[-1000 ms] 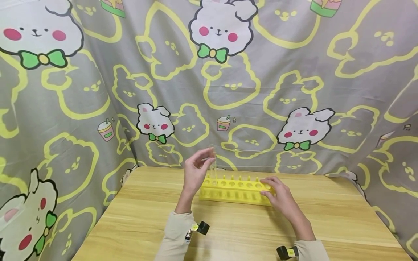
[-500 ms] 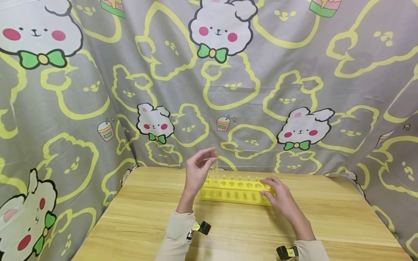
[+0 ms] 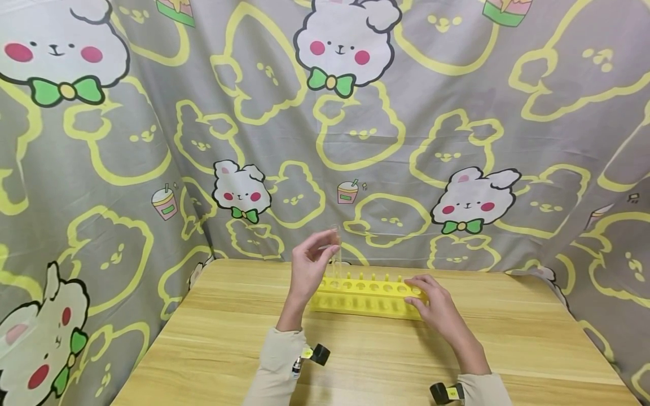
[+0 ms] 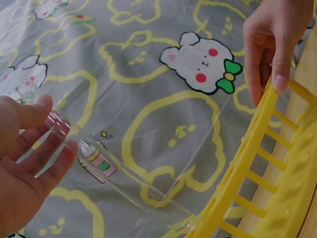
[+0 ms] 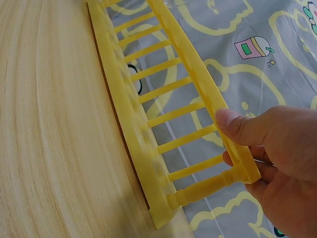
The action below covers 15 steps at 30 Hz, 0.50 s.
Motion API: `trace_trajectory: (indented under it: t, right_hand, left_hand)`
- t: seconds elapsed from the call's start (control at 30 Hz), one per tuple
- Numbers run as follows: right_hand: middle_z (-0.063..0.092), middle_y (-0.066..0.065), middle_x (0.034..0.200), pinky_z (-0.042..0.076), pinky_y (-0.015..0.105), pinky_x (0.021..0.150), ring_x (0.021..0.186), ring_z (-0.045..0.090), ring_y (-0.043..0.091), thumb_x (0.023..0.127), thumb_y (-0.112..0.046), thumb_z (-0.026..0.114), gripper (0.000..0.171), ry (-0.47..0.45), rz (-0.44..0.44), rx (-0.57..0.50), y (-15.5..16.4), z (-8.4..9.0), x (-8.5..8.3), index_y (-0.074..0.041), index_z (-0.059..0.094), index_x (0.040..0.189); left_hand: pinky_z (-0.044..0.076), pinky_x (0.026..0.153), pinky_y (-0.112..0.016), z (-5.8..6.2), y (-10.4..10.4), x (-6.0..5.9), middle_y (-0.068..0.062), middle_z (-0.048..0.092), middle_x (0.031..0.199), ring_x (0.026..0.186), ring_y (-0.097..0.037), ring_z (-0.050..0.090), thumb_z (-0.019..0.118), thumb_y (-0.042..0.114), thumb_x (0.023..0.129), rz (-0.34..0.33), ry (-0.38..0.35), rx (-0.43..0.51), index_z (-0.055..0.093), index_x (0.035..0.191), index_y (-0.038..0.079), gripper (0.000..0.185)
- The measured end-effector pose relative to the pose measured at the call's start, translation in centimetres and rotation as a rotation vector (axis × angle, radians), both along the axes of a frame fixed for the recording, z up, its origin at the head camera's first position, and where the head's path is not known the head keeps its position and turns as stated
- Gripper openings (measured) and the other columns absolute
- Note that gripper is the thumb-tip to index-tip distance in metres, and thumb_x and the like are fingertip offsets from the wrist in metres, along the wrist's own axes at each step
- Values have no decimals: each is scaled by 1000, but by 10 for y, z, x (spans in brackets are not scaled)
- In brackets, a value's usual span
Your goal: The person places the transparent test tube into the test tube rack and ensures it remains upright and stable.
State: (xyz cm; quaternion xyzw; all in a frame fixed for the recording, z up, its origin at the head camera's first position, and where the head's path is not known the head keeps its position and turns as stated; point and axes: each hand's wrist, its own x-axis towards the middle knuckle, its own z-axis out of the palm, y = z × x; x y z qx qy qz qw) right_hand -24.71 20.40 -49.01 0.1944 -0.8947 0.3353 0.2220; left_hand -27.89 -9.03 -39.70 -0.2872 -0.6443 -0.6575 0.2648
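Note:
A clear glass test tube (image 3: pixel 334 256) stands upright over the left end of a yellow plastic rack (image 3: pixel 365 298) at the table's far middle. My left hand (image 3: pixel 325 246) pinches the tube's top between thumb and fingers. In the left wrist view the tube (image 4: pixel 116 173) runs from my left hand (image 4: pixel 47 139) down to the rack (image 4: pixel 257 183), with its lower end at the rack's top bar. My right hand (image 3: pixel 413 293) grips the rack's right end; in the right wrist view the right hand's thumb (image 5: pixel 237 124) lies on the top bar of the rack (image 5: pixel 148 99).
The rack stands on a light wooden table (image 3: pixel 228 338). A grey cloth (image 3: pixel 406 113) printed with rabbits hangs close behind and at both sides. Small black cameras sit on my wrists (image 3: pixel 319 354).
My left hand and the tube have shifted slightly to the right along the rack. The right hand and the rack have stayed still.

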Motion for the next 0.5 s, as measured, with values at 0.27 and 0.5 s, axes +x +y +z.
trace_trajectory:
  t: [0.27,0.5]
  right_hand:
    - [65,17,117,56,54,90,108,66,39,84,0,82,39,-2,1,1,0,0,0,4,70,121]
    - [65,16,116,56,55,90,108,66,39,84,0,82,39,-1,0,0,0,1,0,4,70,121]
  left_hand:
    - [61,86,-35,0,2,0,-22,73,106,96,-38,72,74,-4,91,-3,-8,7,71,119,-7,28]
    - [61,86,-35,0,4,0,-24,72,107,97,-41,72,73,-5,92,-18,-16,16,71,118,-6,27]
